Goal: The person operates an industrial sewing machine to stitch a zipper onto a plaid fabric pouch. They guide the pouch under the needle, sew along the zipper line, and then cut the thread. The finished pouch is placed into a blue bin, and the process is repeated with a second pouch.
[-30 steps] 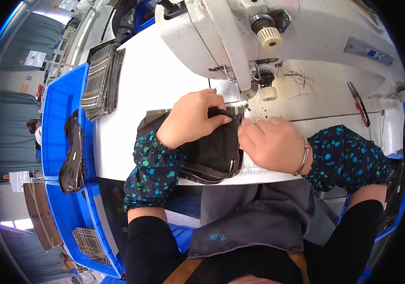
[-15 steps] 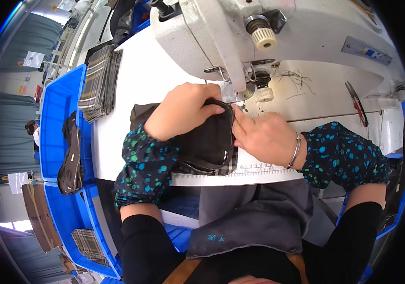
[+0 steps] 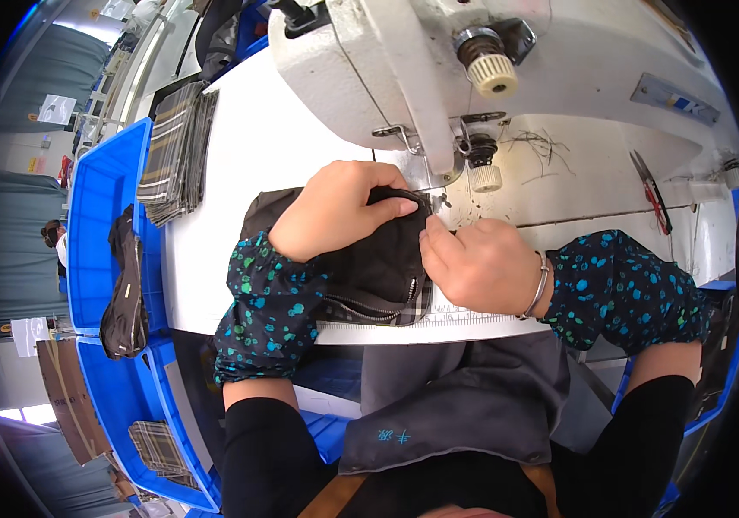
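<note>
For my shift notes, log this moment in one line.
left hand: pinching dark zippered fabric | right hand: at fabric's right edge | sewing machine: beyond hands | scissors: lying right

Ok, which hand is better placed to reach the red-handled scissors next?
Right, likely: the right hand is nearer the scissors; the left hand is farther off, on the dark zippered piece.

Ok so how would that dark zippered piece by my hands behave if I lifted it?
The dark zippered piece would probably flop, since its cloth wrinkles beside your left hand. It looks thin, so likely light for its size. The curved zipper may keep its edge slightly stiffer.
</note>
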### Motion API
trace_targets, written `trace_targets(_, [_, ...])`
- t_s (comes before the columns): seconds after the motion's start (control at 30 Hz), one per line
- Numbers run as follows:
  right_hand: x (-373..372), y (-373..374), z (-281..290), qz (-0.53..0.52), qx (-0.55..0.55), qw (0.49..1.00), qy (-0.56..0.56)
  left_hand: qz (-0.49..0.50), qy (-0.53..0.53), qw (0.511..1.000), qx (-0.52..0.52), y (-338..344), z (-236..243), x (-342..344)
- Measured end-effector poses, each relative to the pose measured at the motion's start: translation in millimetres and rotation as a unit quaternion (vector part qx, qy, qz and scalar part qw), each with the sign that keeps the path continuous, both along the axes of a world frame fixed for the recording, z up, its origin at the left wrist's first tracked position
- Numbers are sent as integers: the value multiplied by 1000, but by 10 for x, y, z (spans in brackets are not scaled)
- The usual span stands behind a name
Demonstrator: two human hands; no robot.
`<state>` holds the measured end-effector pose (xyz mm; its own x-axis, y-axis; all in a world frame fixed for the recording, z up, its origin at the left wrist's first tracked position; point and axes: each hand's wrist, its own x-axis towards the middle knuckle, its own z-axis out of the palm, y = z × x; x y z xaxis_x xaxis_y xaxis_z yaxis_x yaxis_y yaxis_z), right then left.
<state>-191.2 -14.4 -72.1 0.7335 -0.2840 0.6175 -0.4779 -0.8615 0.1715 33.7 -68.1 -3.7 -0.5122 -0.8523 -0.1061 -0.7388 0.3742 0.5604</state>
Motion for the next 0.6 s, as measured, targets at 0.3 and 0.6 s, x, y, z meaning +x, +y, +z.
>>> trace_targets(0.3, [-15, -7, 30, 5, 7, 1000, 17, 49, -68, 994, -75, 55, -83, -97])
trace_targets(0.6, [-13, -16, 22, 6, 24, 999, 28, 57, -87, 988, -111, 60, -112, -106])
